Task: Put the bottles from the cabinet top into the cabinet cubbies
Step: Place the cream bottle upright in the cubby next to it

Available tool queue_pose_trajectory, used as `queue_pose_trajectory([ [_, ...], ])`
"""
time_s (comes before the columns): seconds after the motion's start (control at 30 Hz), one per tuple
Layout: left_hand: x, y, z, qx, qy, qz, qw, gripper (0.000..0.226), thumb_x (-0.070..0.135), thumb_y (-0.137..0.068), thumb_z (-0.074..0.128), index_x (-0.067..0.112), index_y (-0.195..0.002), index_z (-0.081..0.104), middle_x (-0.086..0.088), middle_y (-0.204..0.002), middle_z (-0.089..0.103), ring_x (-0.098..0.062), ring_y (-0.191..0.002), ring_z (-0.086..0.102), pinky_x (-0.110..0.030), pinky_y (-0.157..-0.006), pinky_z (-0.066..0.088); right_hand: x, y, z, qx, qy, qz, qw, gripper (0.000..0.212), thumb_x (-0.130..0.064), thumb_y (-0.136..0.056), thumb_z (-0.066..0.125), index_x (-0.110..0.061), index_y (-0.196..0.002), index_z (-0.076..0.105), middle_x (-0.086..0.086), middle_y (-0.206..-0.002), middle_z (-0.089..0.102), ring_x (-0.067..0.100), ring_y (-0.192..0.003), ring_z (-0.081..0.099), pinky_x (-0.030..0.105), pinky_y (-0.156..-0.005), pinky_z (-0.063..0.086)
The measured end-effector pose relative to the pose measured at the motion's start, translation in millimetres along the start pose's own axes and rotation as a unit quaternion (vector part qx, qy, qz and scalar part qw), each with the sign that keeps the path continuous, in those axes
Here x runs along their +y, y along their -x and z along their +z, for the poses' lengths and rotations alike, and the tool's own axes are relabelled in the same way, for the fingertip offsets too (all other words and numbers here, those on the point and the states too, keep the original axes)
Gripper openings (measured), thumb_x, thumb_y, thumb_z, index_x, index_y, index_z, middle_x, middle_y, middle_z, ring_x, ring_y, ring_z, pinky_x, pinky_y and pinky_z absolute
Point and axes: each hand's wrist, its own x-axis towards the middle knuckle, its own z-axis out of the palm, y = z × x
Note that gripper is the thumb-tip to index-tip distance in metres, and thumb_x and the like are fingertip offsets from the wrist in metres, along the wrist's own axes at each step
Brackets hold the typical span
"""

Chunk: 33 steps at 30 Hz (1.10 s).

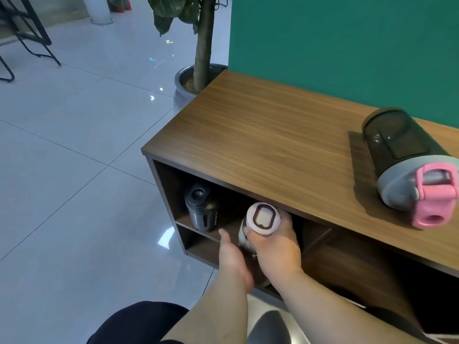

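My right hand point(275, 249) is wrapped around a white bottle point(262, 218) with a brown-ringed lid, holding it upright at the mouth of the upper left cubby of the wooden cabinet point(260, 135). A black bottle point(202, 211) stands inside that same cubby, to the left of the white one. My left hand point(232, 259) hovers just left of the white bottle with fingers extended, holding nothing. On the cabinet top at the right stands a dark translucent bottle point(407, 165) with a grey lid and pink cap.
A potted tree point(198, 78) in a grey pot stands behind the cabinet's far left corner. A green wall point(347, 45) backs the cabinet. Glossy tiled floor lies to the left, with black chair legs point(27, 40) at the far left.
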Motion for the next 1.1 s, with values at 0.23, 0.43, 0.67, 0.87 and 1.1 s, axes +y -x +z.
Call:
queue_pose_trajectory([
  [0.23,-1.7,-4.8,-0.8,-0.020,0.017,-0.001,1.000,0.093,0.088,-0.083,0.038,0.006,-0.121,0.065,-0.024,-0.122,0.069,-0.037,-0.105,0.065,-0.049,-0.082,0.053,4.3,-7.2,2.2,-0.014,0.000,0.010,1.000,0.075,-0.032,-0.072,0.086,-0.029,-0.136,0.046,-0.006,-0.126,0.062,0.016,-0.121,0.058,0.028,-0.098,0.043],
  [0.43,-1.8,-3.4,-3.5,-0.022,-0.001,0.017,1.000,0.107,0.091,-0.076,0.043,0.008,-0.143,0.055,-0.024,-0.141,0.063,-0.039,-0.133,0.057,-0.054,-0.114,0.043,4.5,-4.7,1.8,-0.019,-0.017,0.014,1.000,0.075,-0.031,-0.073,0.085,-0.031,-0.136,0.045,-0.009,-0.125,0.061,0.016,-0.123,0.057,0.028,-0.098,0.043],
  [0.67,-1.9,2.0,-9.7,0.014,-0.052,0.017,0.998,0.102,0.089,-0.083,0.033,0.001,-0.124,0.066,-0.025,-0.124,0.072,-0.038,-0.115,0.065,-0.051,-0.096,0.051,2.5,13.1,-2.0,-0.021,0.014,0.039,0.999,0.106,-0.030,-0.069,0.088,-0.029,-0.153,0.024,-0.003,-0.144,0.052,0.021,-0.134,0.050,0.035,-0.103,0.044],
  [0.87,-4.9,27.5,-14.8,0.105,-0.237,-0.005,0.966,0.068,0.054,-0.099,0.042,0.007,-0.148,0.049,-0.022,-0.138,0.065,-0.036,-0.130,0.058,-0.052,-0.115,0.041,-4.9,66.1,-39.0,-0.113,-0.069,0.124,0.983,0.089,-0.004,-0.084,0.070,-0.036,-0.153,0.024,-0.004,-0.158,0.035,0.018,-0.143,0.035,0.037,-0.112,0.034],
  [1.1,-14.0,70.1,-3.7,-0.011,-0.323,-0.010,0.946,0.049,0.036,-0.101,0.045,0.004,-0.135,0.059,-0.024,-0.131,0.069,-0.040,-0.115,0.067,-0.051,-0.100,0.054,-52.8,101.3,-150.1,-0.052,-0.142,-0.096,0.984,0.049,0.007,-0.083,0.069,-0.034,-0.110,0.065,-0.010,-0.115,0.066,0.007,-0.103,0.062,0.023,-0.086,0.050],
])
